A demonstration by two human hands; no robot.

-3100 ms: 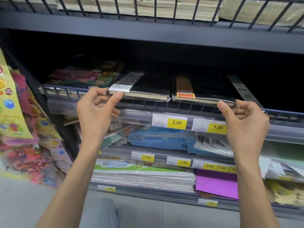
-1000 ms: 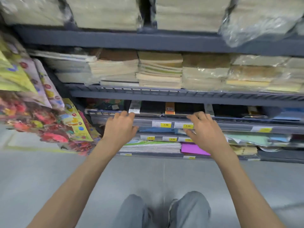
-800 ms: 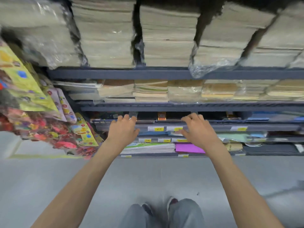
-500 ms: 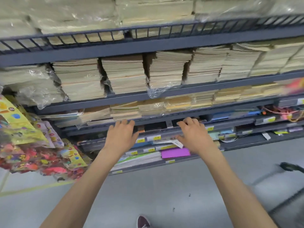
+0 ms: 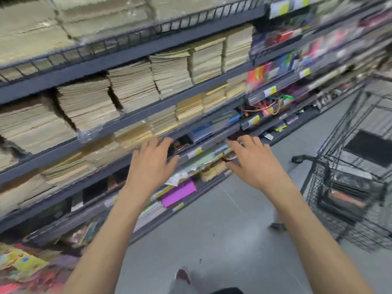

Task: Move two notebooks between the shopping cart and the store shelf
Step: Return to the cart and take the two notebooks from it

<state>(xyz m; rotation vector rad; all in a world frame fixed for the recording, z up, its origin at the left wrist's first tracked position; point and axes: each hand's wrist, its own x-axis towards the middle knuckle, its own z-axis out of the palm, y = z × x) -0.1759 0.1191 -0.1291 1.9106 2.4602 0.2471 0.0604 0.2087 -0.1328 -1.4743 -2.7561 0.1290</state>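
**Notebooks (image 5: 346, 195) lie in shopping cart (image 5: 316, 187) while both hands hang empty**

A dark stack, by its look the notebooks though motion blur hides the covers, lies low inside the wire shopping cart, against its near mesh wall. A flat black panel sits higher in the cart; what it is cannot be told.

Left of the cart, a person's left hand (image 5: 151, 164) and right hand (image 5: 254, 164) reach forward palm-down, fingers straight and spread. Neither has hold of anything, and neither plainly touches any goods. The right hand is the nearer to the cart but well apart from it.

Beyond the hands, stretching away left of the cart, runs the store shelf (image 5: 135, 57), its dark rails loaded with tall piles of pale paper. Bright stationery fills the section closest to the cart. A purple sheet (image 5: 179, 193) shows on a low tier, left of the cart and below the hands. One shoe (image 5: 182, 276) stands on the grey floor (image 5: 233, 230), left of the cart's wheels.

With both hands bare, nothing is in transit. The view does not settle which way the notebooks are going. A few dark shapes on the tier between the hands are too smeared to count. If the stack in the cart is the load, the lifting and shelving appear not yet done.
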